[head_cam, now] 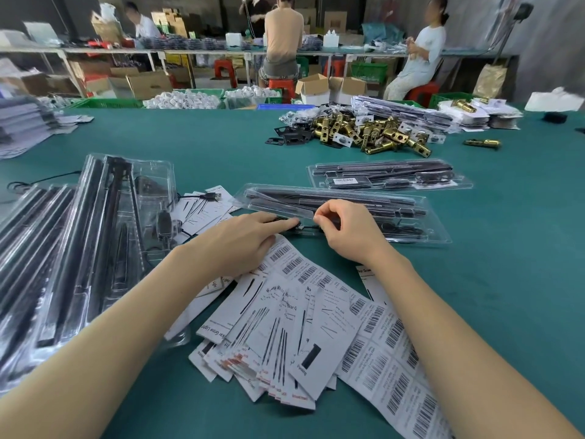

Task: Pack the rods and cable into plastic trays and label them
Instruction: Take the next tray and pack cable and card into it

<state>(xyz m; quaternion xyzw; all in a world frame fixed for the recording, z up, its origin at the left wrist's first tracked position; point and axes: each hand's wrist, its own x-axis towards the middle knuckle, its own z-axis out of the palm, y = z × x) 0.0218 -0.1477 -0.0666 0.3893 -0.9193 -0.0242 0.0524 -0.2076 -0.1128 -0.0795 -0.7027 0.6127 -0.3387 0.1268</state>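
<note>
Both hands work at the near edge of the clear plastic tray [421,217] mid-frame (black rods [332,201] inside). Left hand [243,242] lies flat, fingertips touching the black cable [285,220]; right hand [345,226] pinches the cable between thumb and forefinger. Barcode label sheets [380,350] lie lower center.

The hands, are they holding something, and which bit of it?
Both hold the thin black cable at the near tray's front edge: left hand presses its bundled end, right hand pinches it nearby.

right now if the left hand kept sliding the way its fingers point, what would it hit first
Probably the right hand: the left hand points right along the near edge of the clear tray, over the black cable. Depth is unclear.
</note>
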